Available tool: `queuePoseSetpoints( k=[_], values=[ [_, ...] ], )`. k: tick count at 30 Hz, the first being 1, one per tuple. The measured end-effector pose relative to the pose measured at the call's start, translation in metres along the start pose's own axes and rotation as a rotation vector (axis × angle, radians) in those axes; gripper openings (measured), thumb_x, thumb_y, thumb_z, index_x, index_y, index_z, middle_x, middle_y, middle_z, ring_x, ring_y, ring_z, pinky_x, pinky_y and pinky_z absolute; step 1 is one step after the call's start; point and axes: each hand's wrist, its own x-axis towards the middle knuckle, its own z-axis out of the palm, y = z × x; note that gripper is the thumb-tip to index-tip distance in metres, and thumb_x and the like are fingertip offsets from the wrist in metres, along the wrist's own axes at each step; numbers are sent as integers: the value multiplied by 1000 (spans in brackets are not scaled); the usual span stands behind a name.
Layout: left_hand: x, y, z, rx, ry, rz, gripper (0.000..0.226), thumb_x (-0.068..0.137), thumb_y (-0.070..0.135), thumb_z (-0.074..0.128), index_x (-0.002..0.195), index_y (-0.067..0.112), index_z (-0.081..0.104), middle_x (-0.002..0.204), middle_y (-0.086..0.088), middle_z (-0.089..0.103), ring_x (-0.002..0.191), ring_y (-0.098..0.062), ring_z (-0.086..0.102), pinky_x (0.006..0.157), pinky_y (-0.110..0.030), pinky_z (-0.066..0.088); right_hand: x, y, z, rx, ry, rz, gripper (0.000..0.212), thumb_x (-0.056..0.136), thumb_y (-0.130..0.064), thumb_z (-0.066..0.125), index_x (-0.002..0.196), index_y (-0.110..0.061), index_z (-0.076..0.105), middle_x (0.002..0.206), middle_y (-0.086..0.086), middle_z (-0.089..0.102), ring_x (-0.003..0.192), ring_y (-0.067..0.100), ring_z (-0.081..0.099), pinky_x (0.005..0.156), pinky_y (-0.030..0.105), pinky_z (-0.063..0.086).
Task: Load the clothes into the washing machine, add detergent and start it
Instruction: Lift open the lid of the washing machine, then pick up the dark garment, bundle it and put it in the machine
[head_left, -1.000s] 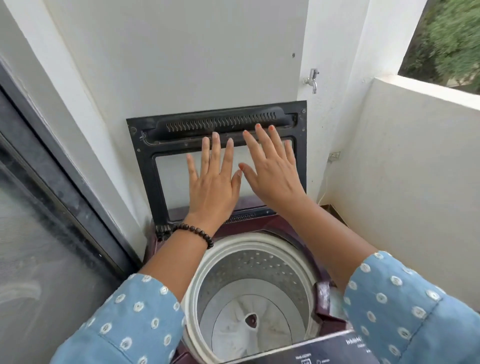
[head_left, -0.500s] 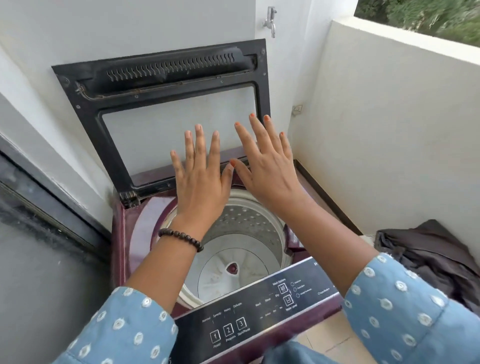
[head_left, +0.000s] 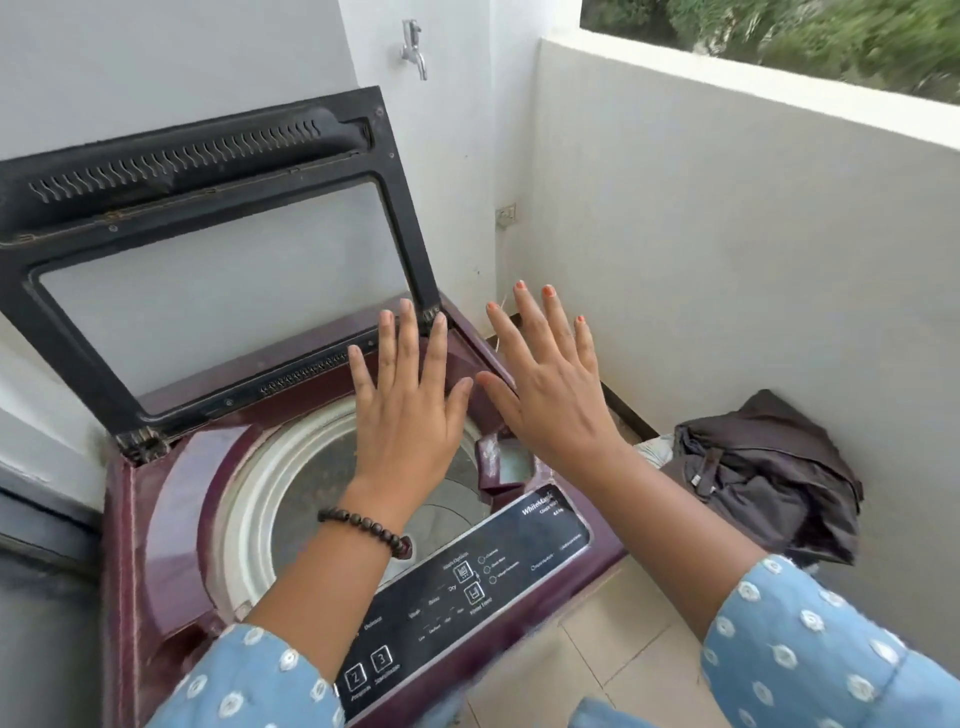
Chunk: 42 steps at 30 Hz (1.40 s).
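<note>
A maroon top-loading washing machine (head_left: 156, 519) stands below me with its black-framed lid (head_left: 218, 171) raised against the wall. Its white-rimmed drum (head_left: 311, 493) looks bare inside. My left hand (head_left: 405, 410), with a bead bracelet on the wrist, hovers flat over the drum, fingers spread. My right hand (head_left: 550, 384) hovers beside it above the machine's right rear corner, also spread and holding nothing. A heap of dark brown clothes (head_left: 769, 478) lies on the floor to the right, against the low wall. The black control panel (head_left: 467, 592) runs along the machine's front edge.
A tap (head_left: 414, 47) sticks out of the wall above the lid. A socket (head_left: 506, 214) sits in the corner. A low white balcony wall (head_left: 727, 208) closes the right side, a dark sliding door (head_left: 36, 597) the left. Beige floor tiles (head_left: 623, 649) lie between machine and clothes.
The view has swung right and down, bringing the clothes heap and control panel into sight. Both hands have drawn back from the raised lid and now hover over the drum.
</note>
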Motion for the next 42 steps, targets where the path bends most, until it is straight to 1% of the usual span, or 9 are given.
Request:
queuePoseSetpoints(
  k=[6, 9, 13, 18, 21, 24, 28, 34, 42],
  values=[
    [6, 105, 45, 9, -57, 125, 72, 101, 55, 18, 157, 21, -11, 165, -10, -17, 152, -25, -17, 120, -56, -8, -51, 103, -19, -105, 0, 106, 65, 99, -52, 35, 156, -25, 18, 165, 6, 6, 152, 30, -2, 119, 59, 6],
    [7, 162, 78, 18, -123, 159, 71, 102, 54, 17, 158, 18, -8, 164, -9, -19, 151, -24, -19, 120, -56, -8, -80, 163, -30, -143, -30, 173, 68, 98, -49, 42, 156, -27, 14, 165, 5, 2, 152, 29, -6, 119, 61, 7],
    [3, 231, 111, -7, -218, 204, 73, 101, 52, 18, 156, 19, -17, 161, -7, -30, 149, -22, -27, 117, -51, -20, -118, 233, -45, -198, -58, 230, 71, 96, -48, 48, 155, -26, 15, 165, 6, 7, 152, 31, 1, 117, 62, 9],
    [-1, 295, 138, -26, -260, 292, 70, 101, 53, 13, 157, 19, -13, 163, -9, -23, 147, -20, -30, 118, -50, -20, -161, 295, -47, -207, -100, 351, 72, 95, -49, 49, 154, -26, 16, 165, 6, 9, 152, 30, 4, 117, 62, 13],
    [4, 319, 156, -54, -307, 333, 71, 102, 51, 20, 157, 20, -12, 162, -8, -26, 148, -21, -29, 118, -50, -18, -173, 322, -39, -203, -137, 422, 72, 93, -48, 53, 154, -24, 24, 164, 7, 15, 151, 31, 11, 115, 63, 17],
    [13, 333, 177, -54, -304, 392, 70, 100, 51, 21, 158, 20, -3, 165, -10, -14, 151, -22, -17, 119, -52, -13, -181, 341, -26, -200, -203, 490, 73, 90, -49, 55, 152, -22, 27, 163, 8, 19, 150, 32, 15, 113, 63, 20],
    [30, 357, 217, -54, -388, 444, 70, 97, 50, 21, 157, 16, 14, 165, -14, 8, 152, -27, 5, 118, -59, 9, -191, 374, -7, -239, -281, 558, 74, 87, -48, 62, 150, -21, 35, 161, 9, 26, 148, 33, 23, 111, 63, 26],
    [59, 386, 278, -28, -548, 503, 71, 96, 47, 48, 156, 16, 25, 164, -13, 18, 151, -29, 19, 117, -59, 16, -180, 430, 29, -268, -401, 626, 77, 79, -44, 73, 145, -18, 45, 155, 13, 37, 142, 38, 36, 104, 64, 37],
    [83, 396, 345, -34, -679, 547, 69, 102, 45, 36, 158, 17, 9, 166, -11, 1, 153, -28, 0, 120, -57, 5, -168, 481, 85, -248, -502, 655, 76, 88, -44, 64, 152, -19, 31, 160, 12, 26, 148, 35, 23, 112, 60, 28]
  ],
)
